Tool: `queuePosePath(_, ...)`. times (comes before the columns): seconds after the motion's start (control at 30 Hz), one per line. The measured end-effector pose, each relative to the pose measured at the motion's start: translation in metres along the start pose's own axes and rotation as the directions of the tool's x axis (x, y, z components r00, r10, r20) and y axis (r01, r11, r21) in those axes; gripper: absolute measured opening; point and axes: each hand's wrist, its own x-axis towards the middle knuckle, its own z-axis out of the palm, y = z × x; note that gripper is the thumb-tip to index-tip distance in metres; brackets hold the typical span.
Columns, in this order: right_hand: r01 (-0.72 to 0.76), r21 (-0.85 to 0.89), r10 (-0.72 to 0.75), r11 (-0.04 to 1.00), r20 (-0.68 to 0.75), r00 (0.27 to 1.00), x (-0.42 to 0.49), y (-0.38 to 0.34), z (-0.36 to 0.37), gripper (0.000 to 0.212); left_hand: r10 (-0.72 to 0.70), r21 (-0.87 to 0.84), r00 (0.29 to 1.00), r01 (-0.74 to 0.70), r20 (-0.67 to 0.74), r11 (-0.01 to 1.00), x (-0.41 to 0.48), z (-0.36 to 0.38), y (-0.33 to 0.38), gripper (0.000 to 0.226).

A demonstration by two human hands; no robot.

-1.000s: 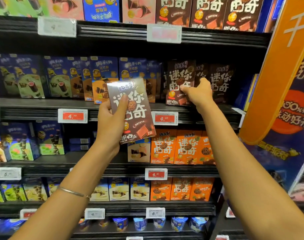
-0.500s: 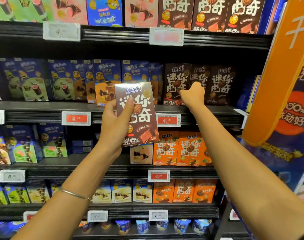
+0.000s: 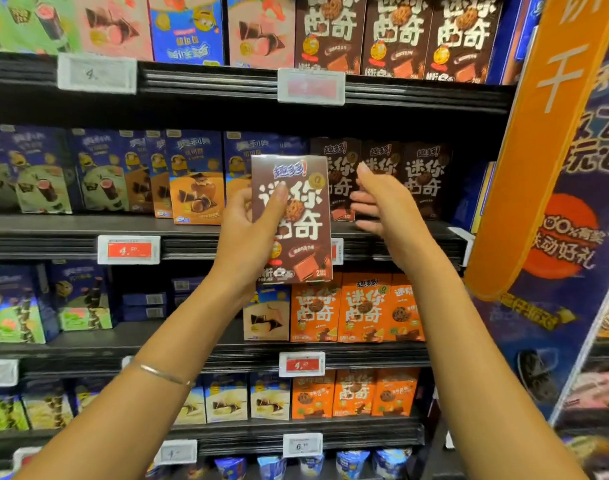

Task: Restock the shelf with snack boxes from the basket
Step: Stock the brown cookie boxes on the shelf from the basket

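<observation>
My left hand (image 3: 247,230) grips a brown snack box (image 3: 296,223) with white lettering, held upright in front of the black shelf (image 3: 71,225). Its thumb lies across the box front. My right hand (image 3: 382,202) hovers just right of the box with straight fingers, holding nothing. Behind it stands a row of matching brown boxes (image 3: 421,178) on that shelf. No basket is in view.
Blue boxes (image 3: 195,178) fill the same shelf to the left. Orange boxes (image 3: 358,306) stand one shelf lower, more brown boxes (image 3: 396,32) one shelf higher. An orange and blue display sign (image 3: 552,150) juts out at the right. Price tags (image 3: 129,250) line the shelf edges.
My right hand has drawn back from the brown boxes on the shelf and opened beside the held box. The left hand has straightened the box and moved it right.
</observation>
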Motion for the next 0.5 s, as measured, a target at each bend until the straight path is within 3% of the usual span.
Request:
queuePosePath(0.1, 0.023, 0.002, -0.023, 1.0, 0.134, 0.991, -0.021, -0.006, -0.004, 0.045, 0.086, 0.021, 0.995, -0.087, 0.044, 0.996, 0.019, 0.037, 0.005, 0.036)
queuePosePath(0.23, 0.055, 0.043, -0.056, 0.998, 0.023, 0.998, -0.018, -0.006, -0.011, 0.038, 0.175, 0.054, 0.982, -0.179, 0.071, 0.982, 0.047, 0.088, -0.008, 0.033)
queuePosePath(0.33, 0.088, -0.009, -0.088, 0.996, -0.053, 0.995, -0.005, 0.001, -0.03, 0.033, 0.24, 0.262, 0.957, -0.277, 0.165, 0.924, 0.067, 0.108, -0.019, 0.035)
queuePosePath(0.4, 0.091, -0.007, -0.091, 0.996, -0.138, 0.986, 0.007, 0.008, -0.046, 0.032, 0.295, 0.553, 0.92, -0.391, 0.259, 0.735, 0.081, 0.112, -0.021, 0.054)
queuePosePath(0.5, 0.074, -0.064, -0.089, 0.995, -0.269, 0.959, 0.028, 0.016, -0.064, 0.039, 0.378, 0.817, 0.848, -0.492, 0.371, 0.302, 0.107, 0.11, -0.018, 0.07)
